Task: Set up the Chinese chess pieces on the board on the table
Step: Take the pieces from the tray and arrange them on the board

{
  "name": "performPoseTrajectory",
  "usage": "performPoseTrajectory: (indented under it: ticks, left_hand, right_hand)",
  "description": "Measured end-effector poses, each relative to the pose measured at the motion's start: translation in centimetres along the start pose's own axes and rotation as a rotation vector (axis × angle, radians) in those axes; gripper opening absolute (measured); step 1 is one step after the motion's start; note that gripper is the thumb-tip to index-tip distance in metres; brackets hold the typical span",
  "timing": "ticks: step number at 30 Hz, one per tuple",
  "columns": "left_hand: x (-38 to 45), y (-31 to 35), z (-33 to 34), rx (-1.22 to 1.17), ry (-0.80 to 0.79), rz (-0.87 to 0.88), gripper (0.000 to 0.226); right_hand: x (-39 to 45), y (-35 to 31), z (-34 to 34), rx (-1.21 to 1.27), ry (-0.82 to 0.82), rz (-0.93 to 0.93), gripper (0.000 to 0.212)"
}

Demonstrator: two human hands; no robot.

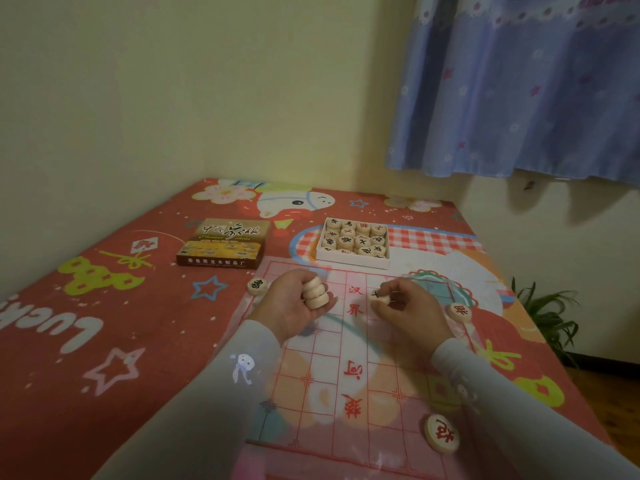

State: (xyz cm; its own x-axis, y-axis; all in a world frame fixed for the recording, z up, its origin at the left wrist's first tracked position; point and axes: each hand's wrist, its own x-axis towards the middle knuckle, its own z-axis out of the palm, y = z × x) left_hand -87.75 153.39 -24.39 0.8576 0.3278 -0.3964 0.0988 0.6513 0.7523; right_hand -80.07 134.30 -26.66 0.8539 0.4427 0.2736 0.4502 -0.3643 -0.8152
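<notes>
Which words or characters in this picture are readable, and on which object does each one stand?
"汉界": red, on the paper board, between the hands.
"楚河": red, on the board, nearer the camera.
"中国象棋": on the box lid; the smaller lines below it are blurred.
"LUCK...": white letters on the tablecloth, cut off by the picture's edge.
Pieces in the tray: characters too small to read.

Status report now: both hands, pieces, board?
Left hand holds stack of pieces. Right hand pinches one piece over board. Nothing in the way.

The tray (350, 262) of pieces sits behind the board (349, 375), the box lid (221, 249) to its left.
</notes>
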Motion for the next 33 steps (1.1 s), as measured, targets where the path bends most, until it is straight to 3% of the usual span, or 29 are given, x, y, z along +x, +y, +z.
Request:
performPoseTrajectory:
  ticks: [9,13,21,28,33]
  left_hand:
    - [0.4,3.8,-4.1,-0.012,0.010,0.064,0.044]
    - [1.0,4.5,-5.4,-0.011,0.000,0.064,0.040]
    - [1.0,4.4,-6.2,0.002,0.037,0.052,0.009]
    - [0.5,4.2,-6.3,0.113,-0.002,0.033,0.011]
    - [0.0,4.1,-6.2,0.236,0.030,0.098,0.024]
  right_hand:
    - [3.8,-1.7,4.4,-0.164,-0.107,-0.068,0.019]
    - [6.3,-1.8,6.4,-0.267,-0.116,-0.074,0.006]
    - [9.8,-1.6,9.1,-0.323,-0.085,0.005,0.022]
    - [10.6,-1.4,9.4,-0.383,-0.116,0.054,0.019]
    - [9.8,-2.2,8.0,-0.325,-0.103,-0.041,0.017]
